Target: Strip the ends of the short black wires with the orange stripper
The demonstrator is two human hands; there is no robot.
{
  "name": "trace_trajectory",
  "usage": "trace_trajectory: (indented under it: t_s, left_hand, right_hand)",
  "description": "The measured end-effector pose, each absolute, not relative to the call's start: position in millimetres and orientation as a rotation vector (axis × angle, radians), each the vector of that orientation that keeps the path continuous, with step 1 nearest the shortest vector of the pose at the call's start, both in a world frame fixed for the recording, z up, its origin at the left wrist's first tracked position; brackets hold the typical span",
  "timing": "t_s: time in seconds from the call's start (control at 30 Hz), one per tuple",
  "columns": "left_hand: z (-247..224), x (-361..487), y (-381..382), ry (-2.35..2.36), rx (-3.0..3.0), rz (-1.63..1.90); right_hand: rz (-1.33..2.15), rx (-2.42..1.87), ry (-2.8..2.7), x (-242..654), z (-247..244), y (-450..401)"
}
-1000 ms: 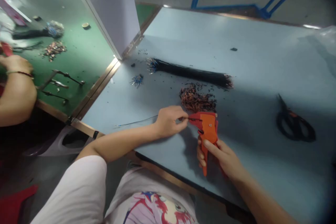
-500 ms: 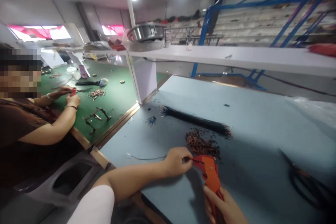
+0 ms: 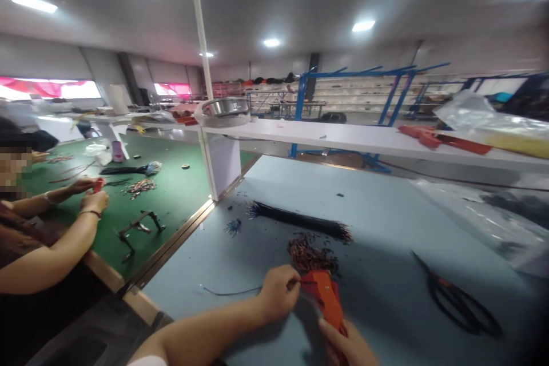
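My left hand (image 3: 278, 293) is closed in a pinch on a thin dark wire (image 3: 234, 293), whose free end trails left above the blue-grey table (image 3: 184, 274). The wire's other end meets the jaws of a red-orange wire stripper (image 3: 326, 300). Wrapped around the stripper's handles is my right hand (image 3: 349, 343), partly cut off by the lower edge of the picture. Just beyond the tool lies a heap of small copper-and-dark wire scraps (image 3: 311, 254). Behind that, a bundle of black wires (image 3: 300, 220) rests on the table, with bare strands at both ends.
Black scissors (image 3: 457, 300) lie at the right. A small pile of blue-tipped bits (image 3: 233, 227) sits left of the bundle. Clear plastic bags (image 3: 484, 211) cover the far right. A white shelf (image 3: 300, 128) runs across the back. A co-worker's hands (image 3: 94, 197) work at the green table (image 3: 180, 183).
My view has tipped up and turned right, so the scene sits lower and further left. Both hands keep their hold on the wire and the stripper.
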State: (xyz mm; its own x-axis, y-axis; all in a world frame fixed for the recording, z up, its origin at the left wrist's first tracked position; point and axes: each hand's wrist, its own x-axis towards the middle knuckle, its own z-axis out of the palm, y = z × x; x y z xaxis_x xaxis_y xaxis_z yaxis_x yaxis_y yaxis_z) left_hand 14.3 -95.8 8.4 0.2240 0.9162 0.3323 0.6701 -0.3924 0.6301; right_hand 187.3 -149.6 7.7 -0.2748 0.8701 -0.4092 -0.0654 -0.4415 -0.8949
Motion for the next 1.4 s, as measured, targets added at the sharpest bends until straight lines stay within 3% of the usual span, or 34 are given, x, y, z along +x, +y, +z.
trace_trajectory:
  t_s: [0.43, 0.7, 1.4]
  left_hand:
    - [35.4, -9.0, -84.6, 1.436, 2.159, 1.063]
    - [29.5, -8.4, -75.7, 1.380, 1.859, 1.188]
    - [32.2, 2.6, -88.5, 1.181, 2.058, 1.184]
  right_hand:
    - [1.903, -1.198, -0.911, 213.8, 30.7, -134.5]
    - [2.091, -1.133, -0.848, 217.8, 29.7, -136.3]
    - [2.226, -0.887, -0.938, 215.2, 34.6, -142.7]
